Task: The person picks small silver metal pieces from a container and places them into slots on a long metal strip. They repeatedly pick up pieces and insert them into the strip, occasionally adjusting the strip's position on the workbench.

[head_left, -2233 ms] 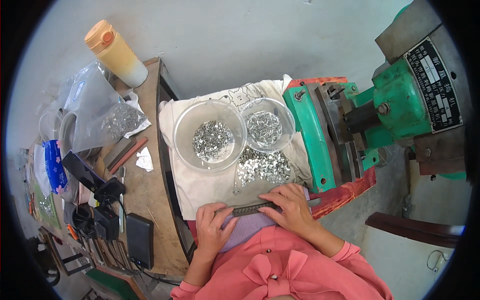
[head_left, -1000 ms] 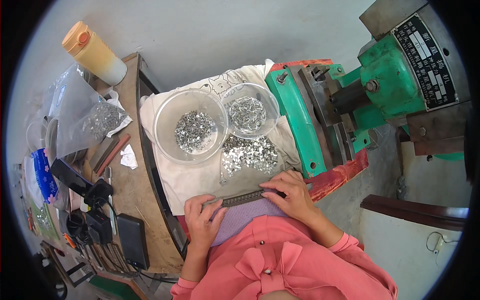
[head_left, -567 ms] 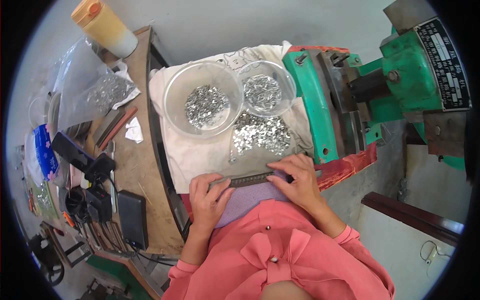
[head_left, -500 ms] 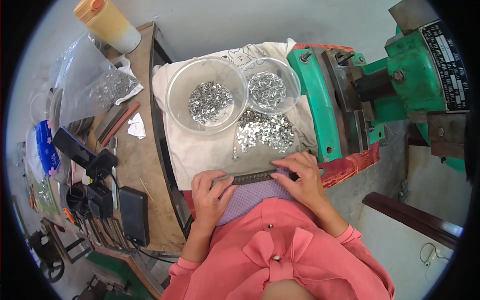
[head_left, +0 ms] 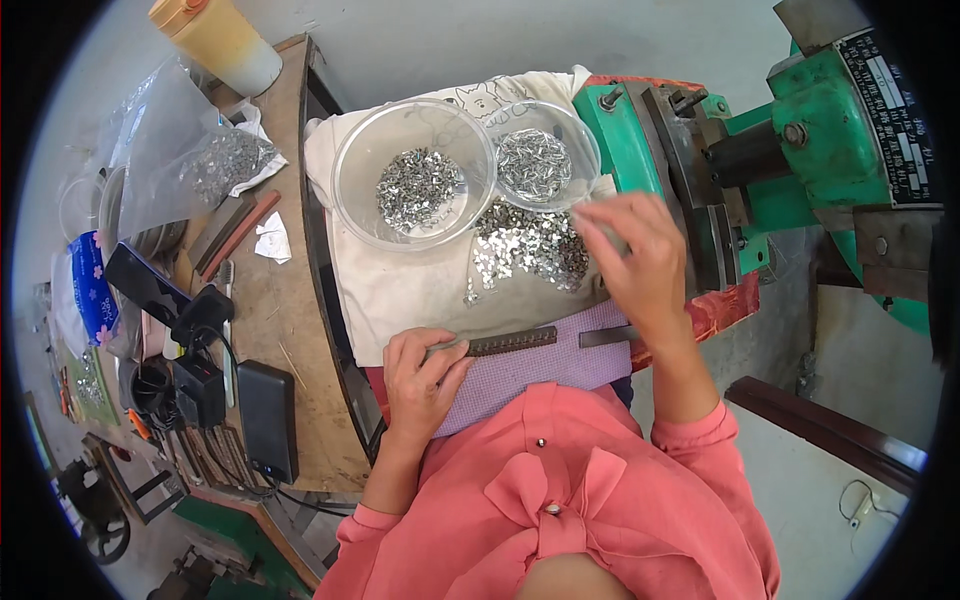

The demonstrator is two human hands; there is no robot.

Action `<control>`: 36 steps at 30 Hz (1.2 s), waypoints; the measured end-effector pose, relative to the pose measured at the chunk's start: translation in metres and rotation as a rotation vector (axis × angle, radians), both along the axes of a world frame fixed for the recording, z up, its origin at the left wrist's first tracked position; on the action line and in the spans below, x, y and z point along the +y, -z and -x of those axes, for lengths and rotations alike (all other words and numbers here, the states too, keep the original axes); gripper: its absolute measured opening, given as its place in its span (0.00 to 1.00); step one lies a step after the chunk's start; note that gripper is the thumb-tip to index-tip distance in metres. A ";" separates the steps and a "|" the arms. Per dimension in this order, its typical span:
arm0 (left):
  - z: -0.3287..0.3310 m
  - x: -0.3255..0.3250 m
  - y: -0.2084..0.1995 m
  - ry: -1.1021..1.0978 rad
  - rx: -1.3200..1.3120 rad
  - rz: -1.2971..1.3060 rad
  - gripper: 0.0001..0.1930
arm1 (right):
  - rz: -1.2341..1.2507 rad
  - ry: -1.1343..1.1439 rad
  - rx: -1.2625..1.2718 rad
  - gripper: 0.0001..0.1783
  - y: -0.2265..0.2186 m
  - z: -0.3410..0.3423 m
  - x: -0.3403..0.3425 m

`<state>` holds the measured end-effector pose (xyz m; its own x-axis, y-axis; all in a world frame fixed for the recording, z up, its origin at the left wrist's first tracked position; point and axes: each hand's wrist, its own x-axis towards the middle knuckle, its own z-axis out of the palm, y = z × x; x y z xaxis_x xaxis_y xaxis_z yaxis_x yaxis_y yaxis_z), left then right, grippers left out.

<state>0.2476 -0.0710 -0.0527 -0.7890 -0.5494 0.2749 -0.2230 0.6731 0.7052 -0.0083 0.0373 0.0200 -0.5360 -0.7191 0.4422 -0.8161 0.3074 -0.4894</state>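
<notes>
My left hand grips the left end of a dark notched metal bar, which lies across the purple checked cloth on my lap. My right hand is raised beside the pile of small flat silver metal pieces, near the smaller clear tub of silver pins. Its thumb and forefinger come together in a pinch; the tips are blurred and anything between them is too small to make out. A plain dark metal strip rests on the cloth to the right of the notched bar.
A larger clear tub of small metal parts stands on the pale cloth. Close on the right is a green machine press. The wooden bench at left bears a phone, a black power bank and a yellow-lidded bottle.
My right hand has left the notched bar and moved up and right, to beside the metal pieces, uncovering the plain strip. My left hand stays on the bar.
</notes>
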 end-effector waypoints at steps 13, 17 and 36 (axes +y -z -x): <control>0.001 0.001 0.000 0.000 -0.022 -0.007 0.13 | -0.460 -0.039 0.188 0.10 0.023 0.067 -0.079; 0.000 0.001 0.001 -0.006 -0.023 -0.012 0.13 | -0.476 -0.043 0.160 0.07 0.025 0.066 -0.085; 0.000 -0.001 0.000 0.021 -0.015 0.015 0.14 | -0.396 -0.121 0.006 0.08 0.032 0.063 -0.097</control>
